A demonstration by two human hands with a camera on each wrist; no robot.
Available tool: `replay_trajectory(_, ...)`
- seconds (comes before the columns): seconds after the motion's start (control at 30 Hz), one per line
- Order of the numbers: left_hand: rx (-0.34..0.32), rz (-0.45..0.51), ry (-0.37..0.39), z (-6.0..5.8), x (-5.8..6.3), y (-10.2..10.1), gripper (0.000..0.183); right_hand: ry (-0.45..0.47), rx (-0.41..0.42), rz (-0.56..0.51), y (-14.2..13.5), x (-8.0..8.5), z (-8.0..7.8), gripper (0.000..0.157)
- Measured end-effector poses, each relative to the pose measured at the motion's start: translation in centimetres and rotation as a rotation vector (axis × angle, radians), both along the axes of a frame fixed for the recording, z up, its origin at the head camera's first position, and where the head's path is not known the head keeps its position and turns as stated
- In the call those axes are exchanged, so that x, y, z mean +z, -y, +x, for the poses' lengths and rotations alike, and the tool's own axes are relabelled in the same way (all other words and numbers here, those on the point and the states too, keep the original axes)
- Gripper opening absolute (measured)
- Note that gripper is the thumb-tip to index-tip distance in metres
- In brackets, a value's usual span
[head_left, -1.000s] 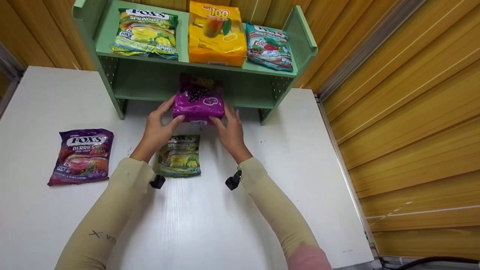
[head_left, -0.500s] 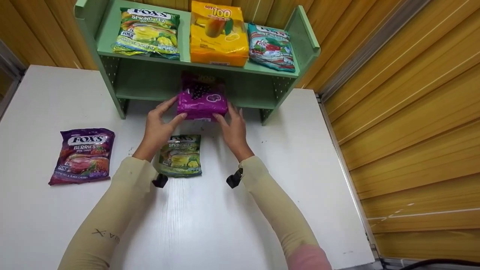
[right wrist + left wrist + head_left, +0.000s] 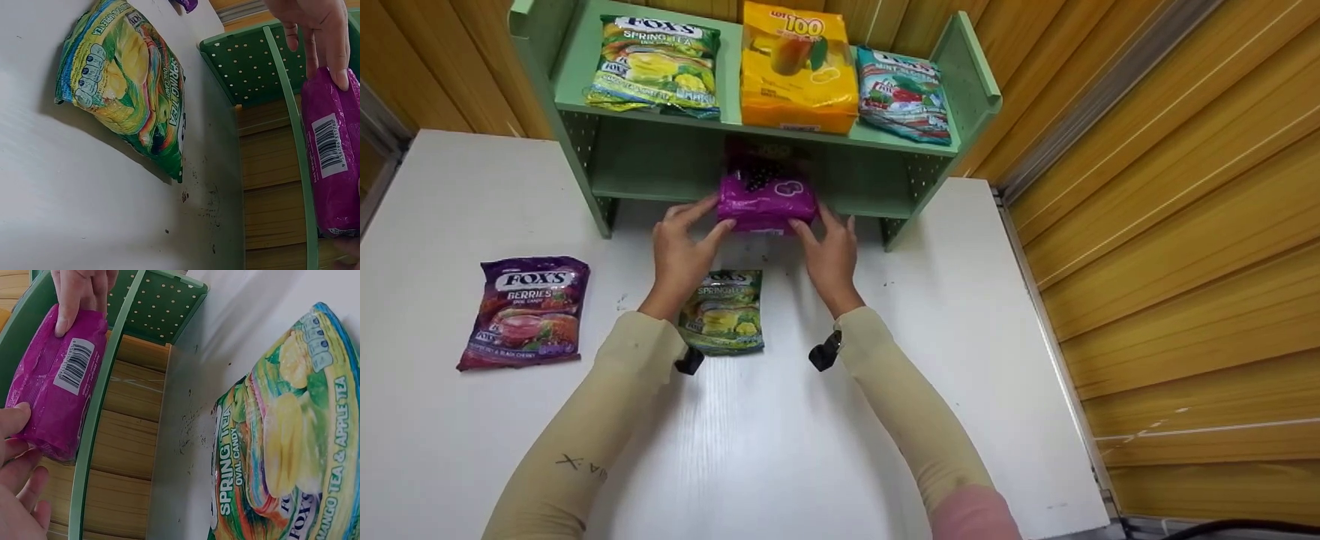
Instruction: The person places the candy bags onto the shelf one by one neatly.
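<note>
A purple candy bag [image 3: 767, 201] with a grape picture lies partly inside the lower level of the green shelf [image 3: 660, 161], its front end at the shelf's edge. My left hand [image 3: 681, 251] holds the bag's left side, thumb at the front end. My right hand [image 3: 832, 259] holds the right side the same way. In the left wrist view the bag's end, with a white barcode label [image 3: 75, 365], faces out between both hands. Just below, a green Spring Tea candy bag [image 3: 727, 315] lies on the white table, partly behind my left wrist.
On the top level stand another Spring Tea bag [image 3: 656, 67], an orange mango candy bag [image 3: 799, 71] and a teal mint candy bag [image 3: 904, 97]. A purple Berries candy bag [image 3: 526, 313] lies on the white table [image 3: 780, 450] at left. Wood-plank walls [image 3: 1170, 285] rise behind and at right.
Both hands have moved the purple candy bag slightly right and farther back into the lower level of the shelf. The other bags stay where they were.
</note>
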State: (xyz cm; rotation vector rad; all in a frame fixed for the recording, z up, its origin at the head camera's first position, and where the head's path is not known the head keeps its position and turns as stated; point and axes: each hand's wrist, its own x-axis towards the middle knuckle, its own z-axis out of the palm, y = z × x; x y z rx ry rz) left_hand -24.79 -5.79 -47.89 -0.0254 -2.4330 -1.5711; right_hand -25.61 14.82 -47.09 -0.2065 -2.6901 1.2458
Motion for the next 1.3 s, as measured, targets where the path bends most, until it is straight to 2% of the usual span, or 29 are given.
replay_trajectory(0.17,0.042,-0.018,0.003,-0.2,0.2,-0.3,0.045,-0.040,-0.037,0.038,0.1,0.2,-0.2,0.058)
replay_trajectory(0.33,0.074,-0.027,-0.004,-0.6,0.1,-0.6,0.042,-0.080,-0.041,0.050,0.3,0.3,-0.6,0.052)
replay_trajectory(0.77,0.101,-0.053,-0.009,-1.3,0.4,-1.0,0.040,-0.149,-0.066,0.114,0.5,0.3,-1.4,0.048)
replay_trajectory(0.97,0.100,-0.067,0.017,-1.7,0.5,-1.2,0.041,-0.141,-0.058,0.130,0.4,0.4,-1.8,0.046)
replay_trajectory(1.3,0.105,-0.087,-0.006,-2.4,0.5,-1.3,0.041,-0.135,-0.010,0.140,0.4,0.5,-2.5,0.040)
